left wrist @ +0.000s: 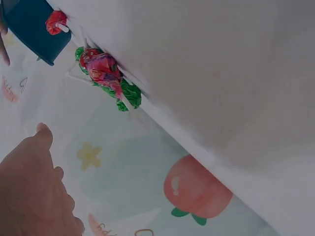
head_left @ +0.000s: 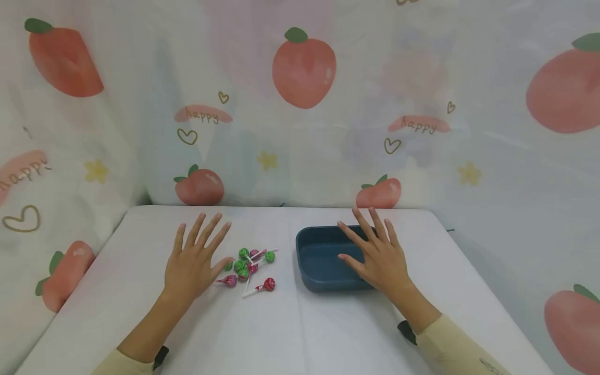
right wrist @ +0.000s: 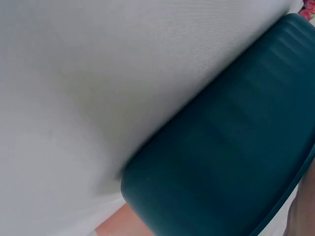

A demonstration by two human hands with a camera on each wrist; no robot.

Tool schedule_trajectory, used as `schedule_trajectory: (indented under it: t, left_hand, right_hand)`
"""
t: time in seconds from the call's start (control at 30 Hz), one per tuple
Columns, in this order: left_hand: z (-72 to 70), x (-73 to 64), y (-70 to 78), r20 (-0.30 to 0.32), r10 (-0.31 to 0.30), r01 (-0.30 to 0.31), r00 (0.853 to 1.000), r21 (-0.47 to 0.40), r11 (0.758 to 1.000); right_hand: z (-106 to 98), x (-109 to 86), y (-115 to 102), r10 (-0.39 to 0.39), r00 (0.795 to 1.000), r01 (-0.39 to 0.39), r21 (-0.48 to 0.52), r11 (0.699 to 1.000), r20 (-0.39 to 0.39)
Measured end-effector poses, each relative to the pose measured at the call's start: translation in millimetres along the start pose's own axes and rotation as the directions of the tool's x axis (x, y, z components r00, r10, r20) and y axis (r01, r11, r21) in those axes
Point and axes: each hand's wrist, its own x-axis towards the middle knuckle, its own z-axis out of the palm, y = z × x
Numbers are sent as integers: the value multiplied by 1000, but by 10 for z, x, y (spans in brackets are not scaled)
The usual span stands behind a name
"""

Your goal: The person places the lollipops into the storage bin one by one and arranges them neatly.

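Several wrapped lollipops with white sticks lie in a loose heap in the middle of the table, among them a green lollipop (head_left: 243, 253) and a purple lollipop (head_left: 230, 281). A red lollipop (head_left: 269, 284) lies slightly apart, nearer the front. My left hand (head_left: 189, 268) is raised just left of the heap, fingers straight and spread, holding nothing. To the right stands a dark blue rectangular bin (head_left: 323, 285) with nothing visible inside. My right hand (head_left: 384, 263), also spread and holding nothing, overlaps the bin's right part. In the right wrist view the bin's side wall (right wrist: 221, 142) fills much of the picture.
A white cloth covers the table (head_left: 262, 333). Behind it and along both sides hangs a pale curtain (head_left: 300, 151) printed with peaches, hearts and flowers. The table's back edge runs just behind the bin.
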Motion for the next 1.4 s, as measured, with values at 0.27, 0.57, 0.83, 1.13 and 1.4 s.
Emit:
schedule_trajectory:
  t: [0.27,0.57,0.83,1.13,1.4]
  left_hand:
    - [6,5,-4,125,-103,105,987,-10,994]
    - [17,86,52,293,-140,175,946,-95,980]
    - [111,198,145,387,-127,211,913,-183,960]
    - [240,268,236,498,-86,243,863,-259,935]
    - [393,362,296,519,-48,283,854,-384,879]
  right_hand:
    - [37,-25,52,104,989,-105,1,994,106]
    - [43,-107,165,271,916,-311,98,945,296]
    - [5,-192,293,374,801,-514,214,831,467]
    - [47,-310,443,369,738,-656,473,589,565]
    - [76,-374,509,371,702,-712,581,395,608]
